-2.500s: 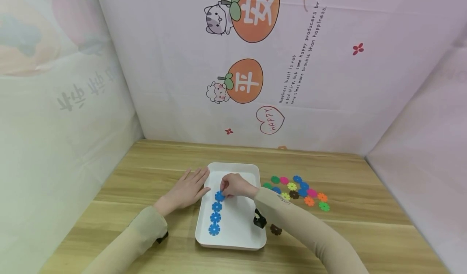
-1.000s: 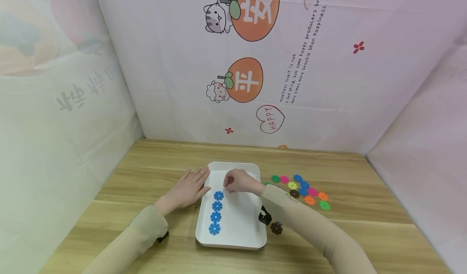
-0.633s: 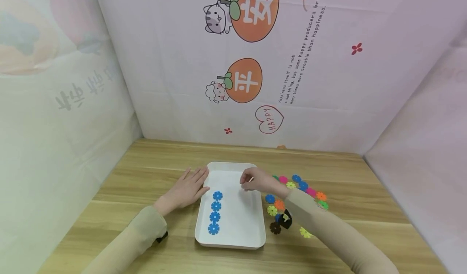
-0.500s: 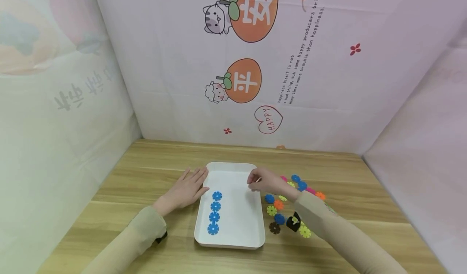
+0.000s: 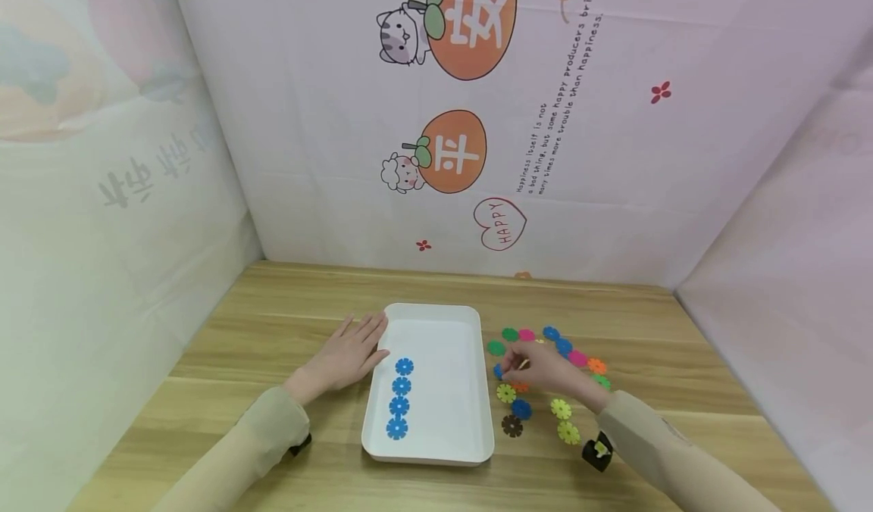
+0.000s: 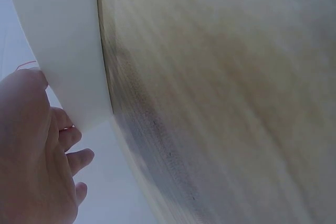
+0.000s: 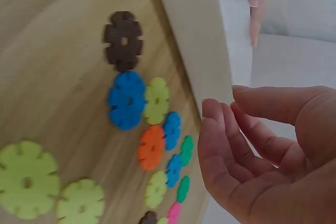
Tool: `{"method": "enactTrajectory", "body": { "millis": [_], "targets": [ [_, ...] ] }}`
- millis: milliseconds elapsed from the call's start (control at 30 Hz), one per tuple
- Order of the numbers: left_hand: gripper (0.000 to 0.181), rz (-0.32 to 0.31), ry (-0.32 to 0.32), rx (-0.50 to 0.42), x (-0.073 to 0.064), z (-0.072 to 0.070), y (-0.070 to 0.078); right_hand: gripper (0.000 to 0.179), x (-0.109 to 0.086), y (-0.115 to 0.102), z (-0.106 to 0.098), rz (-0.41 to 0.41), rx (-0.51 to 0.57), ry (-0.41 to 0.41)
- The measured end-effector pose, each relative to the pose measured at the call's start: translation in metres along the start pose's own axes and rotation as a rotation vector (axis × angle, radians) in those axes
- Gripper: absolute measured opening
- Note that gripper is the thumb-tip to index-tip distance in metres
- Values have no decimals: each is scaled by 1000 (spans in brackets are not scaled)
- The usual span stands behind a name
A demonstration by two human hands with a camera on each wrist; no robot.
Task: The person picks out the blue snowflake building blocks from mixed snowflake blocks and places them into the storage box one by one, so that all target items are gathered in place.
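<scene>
White, shallow rectangular tray with rounded corners [image 5: 450, 413]: one, flat on the wood-grain bench [image 5: 300, 285]. Inside it, along my left side, four blue notched plastic discs [image 5: 401, 385], laid in a column.

My left hand [image 5: 343, 354]: fingers spread and extended, their tips touching the tray's left rim.

My right hand [image 5: 546, 368]: beyond the tray's right side, above the loose pieces; fingers bent, narrow gap between thumb and forefinger, holding nothing.

Loose pieces, notched discs with central holes, scattered on the bench right of the tray: one dark brown disc [image 5: 512, 426], nearest me; a loose blue disc [image 5: 521, 409] just beside it; a yellow-green disc [image 5: 506, 393] close to the tray; a pink disc [image 5: 578, 358] and an orange disc [image 5: 596, 366] farther right.

Behind the bench: white printed sheet [image 5: 327, 156].
</scene>
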State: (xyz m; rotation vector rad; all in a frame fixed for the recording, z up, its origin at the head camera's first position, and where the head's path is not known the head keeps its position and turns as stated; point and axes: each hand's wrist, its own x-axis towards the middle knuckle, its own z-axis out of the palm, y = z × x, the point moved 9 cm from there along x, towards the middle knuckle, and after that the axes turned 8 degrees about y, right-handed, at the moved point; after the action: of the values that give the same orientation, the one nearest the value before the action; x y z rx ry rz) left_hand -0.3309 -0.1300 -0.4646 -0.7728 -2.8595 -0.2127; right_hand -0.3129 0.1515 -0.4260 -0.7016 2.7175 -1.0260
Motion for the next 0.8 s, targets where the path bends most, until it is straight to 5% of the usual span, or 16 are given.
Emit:
{"method": "enactTrajectory", "body": {
  "millis": [333, 800],
  "targets": [
    [66, -6, -5, -13, 1, 0, 1, 15, -34, 25, 4, 100, 14, -25],
    [67, -11, -15, -1, 1, 4, -2, 25, -38, 39, 16, 176, 13, -3]
  ]
}}
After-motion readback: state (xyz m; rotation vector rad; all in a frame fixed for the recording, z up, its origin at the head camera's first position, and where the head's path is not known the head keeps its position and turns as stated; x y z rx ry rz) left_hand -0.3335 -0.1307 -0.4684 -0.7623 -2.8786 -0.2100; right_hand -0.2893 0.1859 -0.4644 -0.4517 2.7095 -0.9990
